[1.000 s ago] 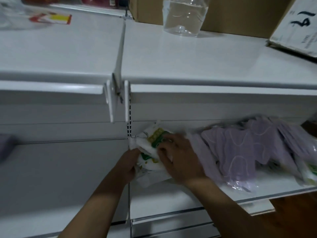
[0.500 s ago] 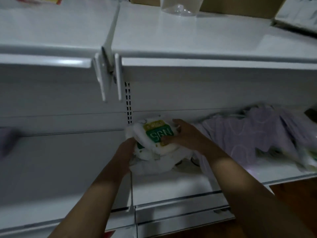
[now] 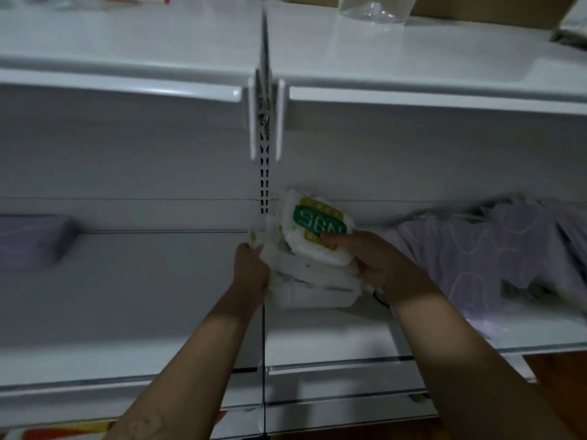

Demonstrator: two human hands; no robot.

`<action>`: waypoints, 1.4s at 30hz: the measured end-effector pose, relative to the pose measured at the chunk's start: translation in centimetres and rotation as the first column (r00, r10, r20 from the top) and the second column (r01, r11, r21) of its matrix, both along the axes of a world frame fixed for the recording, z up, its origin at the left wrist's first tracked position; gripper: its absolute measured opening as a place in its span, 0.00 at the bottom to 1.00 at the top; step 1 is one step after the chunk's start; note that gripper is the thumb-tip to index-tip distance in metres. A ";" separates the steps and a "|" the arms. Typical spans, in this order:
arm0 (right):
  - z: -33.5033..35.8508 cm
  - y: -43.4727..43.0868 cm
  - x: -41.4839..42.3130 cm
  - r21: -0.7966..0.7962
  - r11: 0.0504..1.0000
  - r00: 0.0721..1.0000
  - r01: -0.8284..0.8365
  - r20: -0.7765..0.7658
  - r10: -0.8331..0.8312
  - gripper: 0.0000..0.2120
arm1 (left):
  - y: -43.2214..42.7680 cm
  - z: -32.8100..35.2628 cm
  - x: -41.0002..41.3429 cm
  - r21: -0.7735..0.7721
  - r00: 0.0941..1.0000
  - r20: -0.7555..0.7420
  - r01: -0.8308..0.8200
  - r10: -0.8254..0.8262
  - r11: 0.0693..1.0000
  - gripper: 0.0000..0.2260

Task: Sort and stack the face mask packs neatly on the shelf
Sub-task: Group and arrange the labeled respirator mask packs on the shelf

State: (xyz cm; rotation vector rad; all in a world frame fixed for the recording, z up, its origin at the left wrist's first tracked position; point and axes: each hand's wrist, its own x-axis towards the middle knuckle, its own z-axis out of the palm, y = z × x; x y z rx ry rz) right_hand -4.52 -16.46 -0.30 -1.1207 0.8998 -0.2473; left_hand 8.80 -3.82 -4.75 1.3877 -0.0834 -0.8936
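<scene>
A stack of white face mask packs (image 3: 313, 268) sits at the left end of the shelf (image 3: 324, 341), near its back edge beside the slotted upright (image 3: 264, 182). The left hand (image 3: 251, 268) grips the stack's left side with curled fingers. The right hand (image 3: 373, 265) pinches its right side, thumb on the top pack's green label (image 3: 317, 221). Purple mask packs (image 3: 476, 249) lie heaped toward the shelf's right end
</scene>
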 end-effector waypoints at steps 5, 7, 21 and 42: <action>1.3 -2.2 -3.0 0.100 0.971 0.950 0.218 0.205 -0.234 0.12 | 1.0 0.0 0.6 -0.116 0.999 -0.034 0.024 -0.028 0.993 0.16; 0.7 -2.7 -4.4 0.245 0.954 0.915 0.174 0.317 -0.249 0.26 | 1.5 -0.4 1.1 -0.124 0.998 -0.028 0.052 -0.056 0.991 0.20; 3.1 -1.4 -5.6 -0.229 0.968 0.922 -0.105 0.341 0.181 0.27 | 3.3 2.6 1.4 0.024 0.922 0.202 0.332 -0.330 0.943 0.22; 5.8 5.4 -1.2 -0.701 -0.240 0.663 -0.671 -0.713 0.229 0.39 | 5.3 2.7 -3.9 -0.221 0.904 -0.300 0.243 -0.303 0.944 0.35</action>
